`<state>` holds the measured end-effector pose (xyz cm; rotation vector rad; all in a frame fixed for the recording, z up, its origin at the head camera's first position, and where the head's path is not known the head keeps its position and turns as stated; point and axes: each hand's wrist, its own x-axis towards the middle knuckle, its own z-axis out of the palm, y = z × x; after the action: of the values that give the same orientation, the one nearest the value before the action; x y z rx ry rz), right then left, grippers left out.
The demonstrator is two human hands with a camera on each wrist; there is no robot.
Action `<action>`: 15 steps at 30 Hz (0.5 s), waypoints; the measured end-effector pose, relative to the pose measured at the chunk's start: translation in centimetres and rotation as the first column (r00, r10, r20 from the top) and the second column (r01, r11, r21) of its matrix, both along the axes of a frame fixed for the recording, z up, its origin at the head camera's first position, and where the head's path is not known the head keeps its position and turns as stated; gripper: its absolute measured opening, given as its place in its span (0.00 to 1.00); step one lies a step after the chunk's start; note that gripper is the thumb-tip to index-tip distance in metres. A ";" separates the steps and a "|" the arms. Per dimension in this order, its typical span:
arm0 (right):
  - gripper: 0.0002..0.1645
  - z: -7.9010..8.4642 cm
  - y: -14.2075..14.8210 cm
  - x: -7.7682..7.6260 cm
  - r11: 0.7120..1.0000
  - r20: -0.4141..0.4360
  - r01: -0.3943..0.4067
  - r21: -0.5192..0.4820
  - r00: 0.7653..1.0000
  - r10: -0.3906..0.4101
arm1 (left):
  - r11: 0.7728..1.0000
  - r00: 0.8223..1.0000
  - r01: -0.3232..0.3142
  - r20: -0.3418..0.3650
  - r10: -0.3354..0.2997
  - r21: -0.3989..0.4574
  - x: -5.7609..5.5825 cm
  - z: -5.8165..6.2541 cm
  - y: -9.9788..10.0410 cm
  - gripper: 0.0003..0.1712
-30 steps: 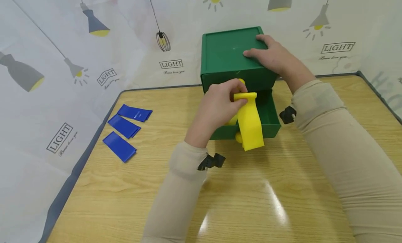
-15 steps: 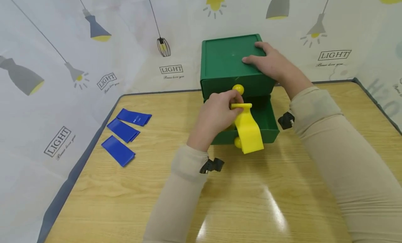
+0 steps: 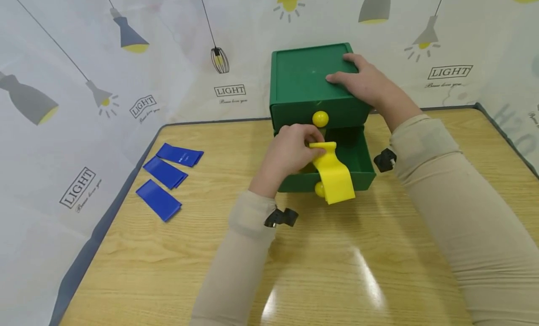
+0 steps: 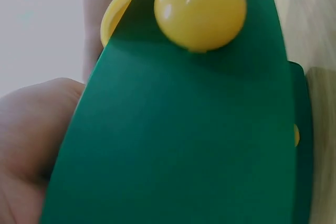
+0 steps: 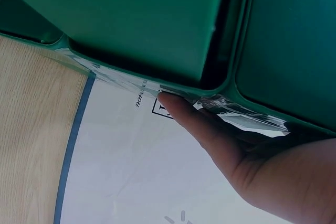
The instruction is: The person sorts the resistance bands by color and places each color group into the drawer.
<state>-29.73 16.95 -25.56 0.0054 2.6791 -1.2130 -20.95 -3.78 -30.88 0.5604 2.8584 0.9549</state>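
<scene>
A green two-drawer cabinet point(image 3: 311, 76) stands at the back of the table with its lower drawer point(image 3: 360, 178) pulled out. Over that drawer my left hand point(image 3: 288, 153) pinches the top end of a yellow resistance band point(image 3: 337, 178) between thumb and fingers. The band drapes over the drawer's front, beside the yellow knob point(image 4: 199, 11). Some yellow material shows inside the drawer behind my left hand, mostly hidden. My right hand point(image 3: 364, 80) rests on the cabinet's right side, two digits stretched over its top. Its other fingers lie along the side wall in the right wrist view.
Several folded blue resistance bands point(image 3: 159, 199) lie on the left of the wooden table point(image 3: 189, 260). A white printed sheet point(image 3: 168, 83) hangs behind and at the sides. The upper drawer, with its yellow knob point(image 3: 320, 119), is closed.
My left hand has lowered a little with the yellow band, uncovering the upper drawer's knob. The right hand stays on the cabinet. The head view has shifted slightly.
</scene>
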 end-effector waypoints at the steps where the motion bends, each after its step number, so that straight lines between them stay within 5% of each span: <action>1: 0.55 0.0 0.0 0.0 1.000 -0.001 0.001 0.000 1.000 -0.001 | 1.000 1.000 0.009 0.010 -0.009 -0.004 -0.2 0.1 0.0 0.10; 8: 0.55 0.1 0.0 0.0 1.000 0.005 0.004 -0.003 1.000 -0.004 | 0.992 0.996 0.078 0.044 -0.074 -0.097 -1.6 0.1 -0.1 0.10; 15: 0.55 0.0 0.1 0.0 1.000 0.013 0.002 -0.015 1.000 -0.002 | 0.989 0.999 0.026 -0.041 -0.032 -0.143 -1.9 -0.5 0.2 0.12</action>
<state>-29.73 17.04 -25.51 0.0141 2.6596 -1.2295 -22.89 -3.55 -31.35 0.6140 2.9178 0.7354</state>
